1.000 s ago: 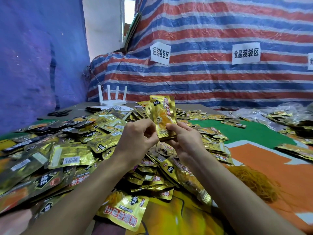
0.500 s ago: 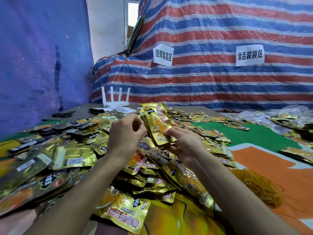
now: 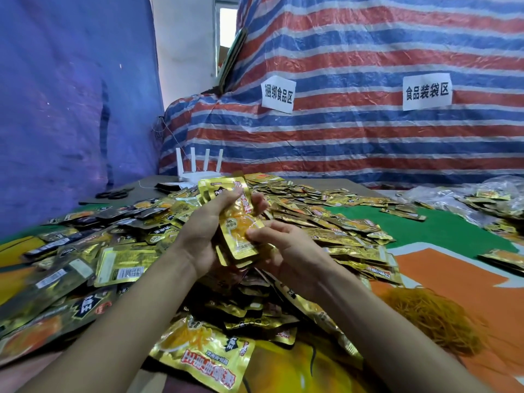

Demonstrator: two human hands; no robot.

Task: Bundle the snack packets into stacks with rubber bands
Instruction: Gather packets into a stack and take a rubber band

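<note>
A small stack of gold snack packets (image 3: pixel 236 222) stands tilted above the table's big pile of loose gold and black packets (image 3: pixel 113 251). My left hand (image 3: pixel 204 236) wraps around the stack from the left, thumb across its upper face. From the right, my right hand (image 3: pixel 283 251) pinches the top packet's lower half with thumb and fingertips. A heap of orange-brown rubber bands (image 3: pixel 433 316) lies on the table to the right of my right forearm. No band is visible on the stack.
More packets spread over the green and orange table cover (image 3: pixel 453 279). A large gold packet (image 3: pixel 204 355) lies at the near edge. A white router (image 3: pixel 198 174) and black scissors (image 3: pixel 113 193) sit at the back left. Clear bags of packets (image 3: pixel 467 199) lie at far right.
The stack has dropped lower and tilted. My left hand moved from pinching its lower edge to wrapping around its side, and my right hand shifted onto the top packet's face.
</note>
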